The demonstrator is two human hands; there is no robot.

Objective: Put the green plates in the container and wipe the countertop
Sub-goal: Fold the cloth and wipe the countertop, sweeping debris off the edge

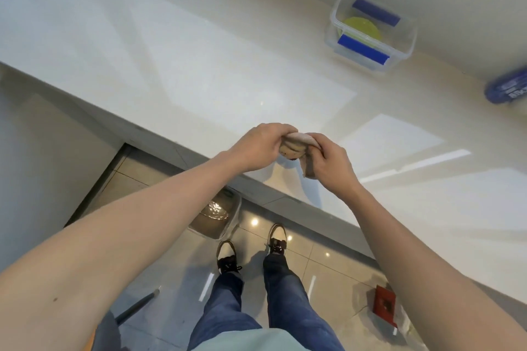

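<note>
Both hands grip a small beige cloth (296, 143) just above the near edge of the white countertop (199, 65). My left hand (258, 148) pinches its left end and my right hand (330, 159) holds the right end, with a corner hanging below. A green plate (360, 28) lies inside a clear plastic container (402, 47) with blue latches, at the back right of the counter against the wall.
A blue package (507, 88) lies at the far right edge of the counter. On the tiled floor stand a clear tub holding water (218, 216) near my feet and a red object (385, 303) to the right. A pole (137, 308) lies lower left.
</note>
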